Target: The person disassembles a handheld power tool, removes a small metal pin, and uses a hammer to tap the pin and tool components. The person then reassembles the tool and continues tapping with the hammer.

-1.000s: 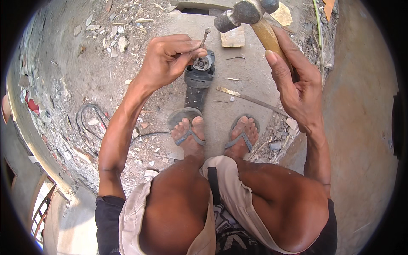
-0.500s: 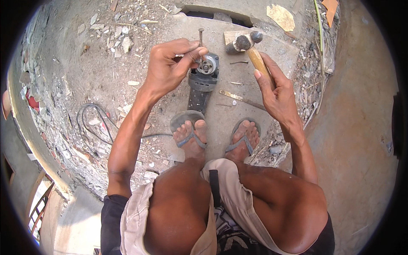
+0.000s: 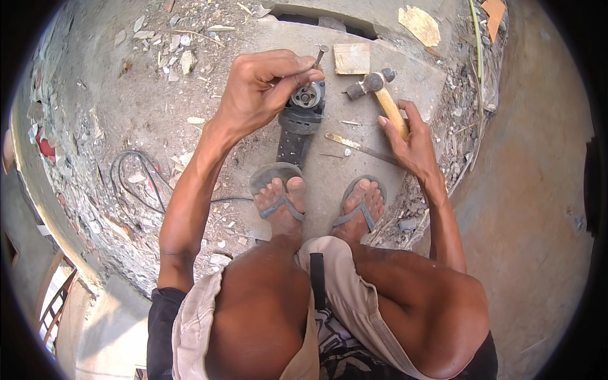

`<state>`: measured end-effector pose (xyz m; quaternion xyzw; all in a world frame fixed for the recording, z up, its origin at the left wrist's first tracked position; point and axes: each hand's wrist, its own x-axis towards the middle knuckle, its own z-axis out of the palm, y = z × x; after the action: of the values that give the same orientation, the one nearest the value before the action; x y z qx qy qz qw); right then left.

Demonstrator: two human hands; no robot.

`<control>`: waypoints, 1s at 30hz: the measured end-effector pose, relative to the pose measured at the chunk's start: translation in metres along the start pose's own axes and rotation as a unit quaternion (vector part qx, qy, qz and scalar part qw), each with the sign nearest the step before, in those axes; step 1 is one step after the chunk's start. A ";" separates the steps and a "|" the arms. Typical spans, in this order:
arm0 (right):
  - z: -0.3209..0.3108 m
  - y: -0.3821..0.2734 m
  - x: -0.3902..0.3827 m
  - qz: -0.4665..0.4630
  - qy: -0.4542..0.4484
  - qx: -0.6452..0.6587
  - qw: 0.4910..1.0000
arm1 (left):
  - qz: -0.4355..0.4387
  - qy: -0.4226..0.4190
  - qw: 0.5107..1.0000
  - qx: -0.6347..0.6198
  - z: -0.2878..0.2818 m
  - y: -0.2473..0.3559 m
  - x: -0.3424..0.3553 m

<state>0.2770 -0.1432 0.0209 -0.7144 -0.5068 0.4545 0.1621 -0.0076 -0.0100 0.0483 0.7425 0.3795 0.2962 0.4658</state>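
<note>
My left hand is closed in a pinch on a nail, whose flat head points up and away from me. Just below these fingers lies a dark angle grinder, its round metal spindle end partly beside my hand. My right hand grips the wooden handle of a hammer. The hammer's dark metal head is over the concrete slab, to the right of the nail. A small wooden block lies on the slab beyond the hammer head.
A flat metal strip lies between the grinder and my right hand. My sandalled feet rest at the near side of the slab. A black cable loops over the rubble at left. A slot opens in the concrete at the far side.
The hammer has shifted nearer to me, uncovering the wooden block. My left hand has moved slightly right with the nail, which now tilts to the right.
</note>
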 end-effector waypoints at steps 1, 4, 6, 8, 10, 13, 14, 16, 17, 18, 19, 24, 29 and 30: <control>-0.001 0.001 0.000 -0.008 0.004 -0.010 1.000 | 0.031 -0.010 0.999 0.012 -0.001 -0.001 0.002; 0.000 0.009 0.001 -0.083 0.049 -0.078 0.992 | 0.087 -0.057 0.993 0.049 -0.007 0.002 0.006; 0.000 0.012 0.001 -0.121 0.077 -0.126 0.982 | 0.112 -0.072 0.989 0.062 -0.010 0.000 0.005; -0.001 0.012 0.000 -0.132 0.091 -0.163 0.973 | 0.140 -0.065 0.986 0.063 -0.010 -0.005 0.002; -0.001 0.010 -0.001 -0.127 0.091 -0.203 0.967 | 0.145 -0.072 0.984 0.079 -0.010 -0.004 0.000; -0.005 -0.005 -0.001 -0.155 0.101 -0.297 0.937 | 0.139 -0.065 0.986 0.066 -0.009 -0.006 0.000; -0.008 -0.012 0.000 -0.170 0.106 -0.333 0.921 | 0.134 -0.060 0.988 0.056 -0.009 -0.007 0.000; -0.014 -0.020 0.003 -0.147 0.091 -0.340 0.924 | 0.139 -0.093 0.982 0.083 -0.012 -0.003 0.006; -0.015 -0.022 0.004 -0.135 0.084 -0.344 0.926 | 0.141 -0.109 0.979 0.097 -0.013 -0.002 0.007; -0.016 -0.022 0.005 -0.106 0.059 -0.345 0.931 | 0.139 -0.114 0.979 0.099 -0.014 -0.002 0.008; -0.016 -0.021 0.005 -0.076 0.034 -0.346 0.934 | 0.138 -0.119 0.978 0.102 -0.015 -0.003 0.009; -0.011 0.004 0.003 -0.070 0.008 -0.308 0.949 | 0.131 -0.103 0.983 0.074 -0.015 -0.005 0.010; -0.027 -0.024 0.000 0.167 -0.088 0.041 0.981 | 0.100 -0.078 0.990 0.060 -0.013 -0.008 0.002; -0.027 -0.023 -0.002 0.125 -0.058 0.031 0.990 | 0.094 -0.077 0.991 0.048 -0.012 -0.009 0.001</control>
<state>0.2858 -0.1285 0.0519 -0.7393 -0.4076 0.5272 0.0962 -0.0193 -0.0008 0.0447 0.8168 0.2846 0.2622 0.4278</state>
